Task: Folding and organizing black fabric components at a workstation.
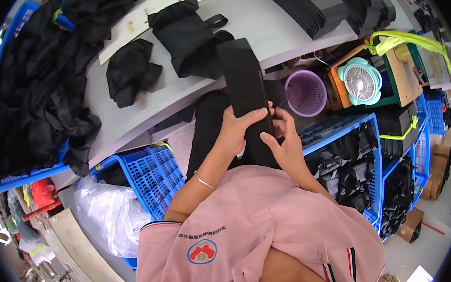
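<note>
Black strip (243,78) — just one — lies over our lap before our pink shirt (252,213), which bears one round emblem (202,251) and one line of lettering. Its long axis runs forward, far end slightly left. Our left grip (242,123) clasps it, thumb on top; our right grip (282,131) half-curls at its right edge — pinching or not, we cannot tell. Beyond: one purple basket (319,104), then the bench (259,27).

**Surroundings, table and floor**

Blue crate (30,178) at the table's left end. Purple basket (312,103) just off the near edge, teal fan (360,81) right of it. Neon-yellow strap (413,37) by the near right corner. Clear plastic bag (107,214) below the near left corner. Cardboard box (411,226) on the floor (440,217), far right.
</note>
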Available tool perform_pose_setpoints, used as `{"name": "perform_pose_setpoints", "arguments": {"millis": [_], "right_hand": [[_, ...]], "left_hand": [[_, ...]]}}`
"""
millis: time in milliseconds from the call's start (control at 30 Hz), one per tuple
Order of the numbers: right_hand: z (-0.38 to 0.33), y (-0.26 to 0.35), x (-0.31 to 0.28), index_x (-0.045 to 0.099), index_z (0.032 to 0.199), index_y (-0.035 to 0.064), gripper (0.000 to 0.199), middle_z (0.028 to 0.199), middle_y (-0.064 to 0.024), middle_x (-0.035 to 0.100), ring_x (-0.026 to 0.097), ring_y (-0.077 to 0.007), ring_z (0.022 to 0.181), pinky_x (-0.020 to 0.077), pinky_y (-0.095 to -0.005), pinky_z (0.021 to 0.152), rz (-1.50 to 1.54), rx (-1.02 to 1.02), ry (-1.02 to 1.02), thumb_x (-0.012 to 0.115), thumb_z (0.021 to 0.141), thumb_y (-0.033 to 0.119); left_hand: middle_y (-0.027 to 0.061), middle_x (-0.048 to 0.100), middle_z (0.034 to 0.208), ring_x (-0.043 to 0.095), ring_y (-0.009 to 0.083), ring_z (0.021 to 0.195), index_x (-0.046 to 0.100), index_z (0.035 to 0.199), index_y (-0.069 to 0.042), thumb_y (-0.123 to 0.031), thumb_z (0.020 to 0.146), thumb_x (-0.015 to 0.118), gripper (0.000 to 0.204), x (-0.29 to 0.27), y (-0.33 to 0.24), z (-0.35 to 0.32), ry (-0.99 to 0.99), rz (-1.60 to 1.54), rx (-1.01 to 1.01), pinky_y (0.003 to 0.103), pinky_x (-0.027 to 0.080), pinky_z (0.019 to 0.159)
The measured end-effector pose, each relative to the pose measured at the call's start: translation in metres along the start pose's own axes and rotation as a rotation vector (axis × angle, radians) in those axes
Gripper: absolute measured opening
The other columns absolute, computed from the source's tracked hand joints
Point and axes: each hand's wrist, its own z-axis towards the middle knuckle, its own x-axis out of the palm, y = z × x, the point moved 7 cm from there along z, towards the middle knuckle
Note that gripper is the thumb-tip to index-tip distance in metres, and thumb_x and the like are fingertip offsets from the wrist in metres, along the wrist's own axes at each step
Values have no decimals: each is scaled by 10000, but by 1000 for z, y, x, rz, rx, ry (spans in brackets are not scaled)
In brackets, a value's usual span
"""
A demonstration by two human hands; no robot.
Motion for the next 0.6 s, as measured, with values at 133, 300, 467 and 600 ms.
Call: {"name": "perform_pose_setpoints", "arguments": {"millis": [133,300,467,600], "right_hand": [[13,-8,9,305,1500,21,766,1135,-124,661,627,-171,975,489,-296,869,79,66,225,726,883,189],[27,-10,19,493,1357,-34,431,1220,-70,622,586,-120,1072,457,-267,958,281,8,219,617,958,74],[34,-7,-2,541,1305,-34,395,1158,-52,645,599,-112,1033,478,-258,910,387,60,126,643,953,113],[30,-13,-10,576,1288,-25,401,1146,-61,665,615,-127,1027,475,-266,921,97,3,139,671,929,127]], "left_hand": [[110,717,1047,690,187,933,684,1098,12,-79,838,742,281,-3,-9,-10,-52,94,93,349,570,834],[95,687,1105,651,148,983,662,1174,6,-105,862,732,338,-1,-15,-2,-106,195,168,301,534,860],[61,574,1125,540,85,842,469,1459,-84,-260,992,604,517,-55,-50,1,-537,529,453,221,483,653],[37,597,947,517,52,684,452,1481,-125,-264,1002,595,519,-67,-79,11,-496,625,428,188,421,516]]}}
